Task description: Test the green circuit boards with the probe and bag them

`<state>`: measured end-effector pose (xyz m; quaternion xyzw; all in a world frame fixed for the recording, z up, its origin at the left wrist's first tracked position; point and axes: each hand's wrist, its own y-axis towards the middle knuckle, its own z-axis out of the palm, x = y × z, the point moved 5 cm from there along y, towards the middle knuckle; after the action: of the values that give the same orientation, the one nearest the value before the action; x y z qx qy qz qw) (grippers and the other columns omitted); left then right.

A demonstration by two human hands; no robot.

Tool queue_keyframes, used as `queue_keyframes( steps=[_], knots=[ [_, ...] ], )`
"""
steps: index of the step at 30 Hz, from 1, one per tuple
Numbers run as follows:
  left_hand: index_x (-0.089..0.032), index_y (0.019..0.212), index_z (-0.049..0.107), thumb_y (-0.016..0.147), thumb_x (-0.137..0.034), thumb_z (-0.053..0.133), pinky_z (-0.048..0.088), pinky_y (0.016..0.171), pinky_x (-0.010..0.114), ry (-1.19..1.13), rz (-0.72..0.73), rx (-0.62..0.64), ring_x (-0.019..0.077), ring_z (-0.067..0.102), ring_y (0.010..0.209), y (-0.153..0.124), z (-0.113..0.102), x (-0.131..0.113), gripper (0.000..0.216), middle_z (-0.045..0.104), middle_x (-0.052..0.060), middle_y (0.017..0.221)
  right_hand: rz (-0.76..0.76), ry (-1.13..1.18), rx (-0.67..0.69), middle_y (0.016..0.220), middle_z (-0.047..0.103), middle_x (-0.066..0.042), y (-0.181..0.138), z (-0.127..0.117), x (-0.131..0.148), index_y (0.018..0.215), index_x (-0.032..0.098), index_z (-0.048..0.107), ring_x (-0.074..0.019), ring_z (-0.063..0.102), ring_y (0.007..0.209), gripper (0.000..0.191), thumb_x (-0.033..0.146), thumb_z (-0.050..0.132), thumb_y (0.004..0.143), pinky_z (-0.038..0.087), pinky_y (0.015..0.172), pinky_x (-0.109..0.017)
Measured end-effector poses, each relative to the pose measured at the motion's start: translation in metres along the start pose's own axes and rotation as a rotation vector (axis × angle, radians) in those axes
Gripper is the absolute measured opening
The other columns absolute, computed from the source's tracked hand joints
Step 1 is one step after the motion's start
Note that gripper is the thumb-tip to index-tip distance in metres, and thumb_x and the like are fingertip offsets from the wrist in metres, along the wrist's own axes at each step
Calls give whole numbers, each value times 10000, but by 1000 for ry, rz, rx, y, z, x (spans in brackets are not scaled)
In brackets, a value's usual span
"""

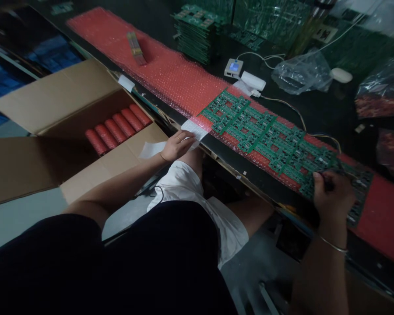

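A long strip of red bubble wrap [170,74] runs along the dark table. Several green circuit boards [265,135] lie in a row on its nearer part. My left hand [177,145] is closed on a white strip of paper or tape [192,130] at the table's edge, by the end of the row. My right hand [331,192] rests on the boards at the right end of the row, fingers curled round a dark object that I cannot make out.
An open cardboard box [52,113] holding several red wrapped rolls [118,127] stands to the left. At the back are a stack of green boards [195,37], a small white device with a cable [233,68], clear plastic bags [300,72] and a small flat item [136,48] lying on the wrap.
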<state>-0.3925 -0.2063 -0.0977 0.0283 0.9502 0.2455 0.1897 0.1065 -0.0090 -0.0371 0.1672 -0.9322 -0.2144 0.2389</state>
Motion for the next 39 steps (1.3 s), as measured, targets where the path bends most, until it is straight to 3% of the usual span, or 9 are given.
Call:
queue_keyframes(
  steps=[6,9,11,14,17,20,22,28,39],
  knots=[
    [-233,934,736,1065,-418,506,611,937,476,5,-42,-25,255,715,1018,7,-24,-23,323,772,140,1064,-4,35,16,853,755,-171,-1,1,-1,763,334,490,-407,736,878,370,696,523,834,586,897,-600],
    [-237,951,755,1055,-413,563,592,975,456,-83,-34,-37,249,706,1031,31,-41,-64,281,758,112,1085,-15,72,-23,859,762,-172,-2,-4,1,786,312,542,-383,739,877,368,671,534,867,592,863,-557],
    [-239,967,769,1043,-400,607,583,1002,439,-219,7,28,249,703,1060,57,-40,-102,241,751,99,1105,12,142,-92,866,761,-157,-4,-8,1,818,289,581,-351,739,862,388,664,529,901,596,841,-523],
    [-239,951,776,1030,-355,641,561,1046,416,-447,92,216,238,701,1097,100,-11,-167,194,747,76,1101,78,264,-155,849,734,-102,-7,-9,-5,861,258,620,-284,717,821,443,688,540,934,592,812,-463],
    [-215,913,776,996,-242,662,537,1078,404,-593,215,410,220,697,1094,136,43,-232,143,740,66,1079,118,329,-143,865,718,-65,-8,-4,-10,911,233,657,-234,686,811,464,689,577,951,570,812,-415],
    [-190,896,783,929,-112,655,516,1105,421,-555,272,508,234,680,1123,161,94,-281,154,723,76,1090,142,385,-152,867,704,-39,-9,-1,-13,948,219,673,-198,658,795,465,676,591,966,549,807,-376],
    [-180,901,788,907,-87,641,507,1115,436,-480,287,548,259,660,1163,171,117,-302,173,714,87,1113,146,419,-155,854,688,-23,-8,0,-12,938,218,665,-186,648,798,453,665,598,974,538,810,-357],
    [-139,890,791,911,-127,618,493,1131,476,-277,314,679,314,631,1210,182,139,-328,174,702,132,1131,140,484,-123,854,664,0,-6,2,-8,915,222,634,-167,621,807,421,635,608,995,497,788,-318],
    [-118,888,787,913,-166,620,507,1124,455,-196,300,720,309,650,1177,187,148,-329,175,693,147,1120,141,474,-98,836,642,12,-5,1,-8,912,233,608,-162,585,785,432,653,588,1009,470,781,-321]
  ],
)
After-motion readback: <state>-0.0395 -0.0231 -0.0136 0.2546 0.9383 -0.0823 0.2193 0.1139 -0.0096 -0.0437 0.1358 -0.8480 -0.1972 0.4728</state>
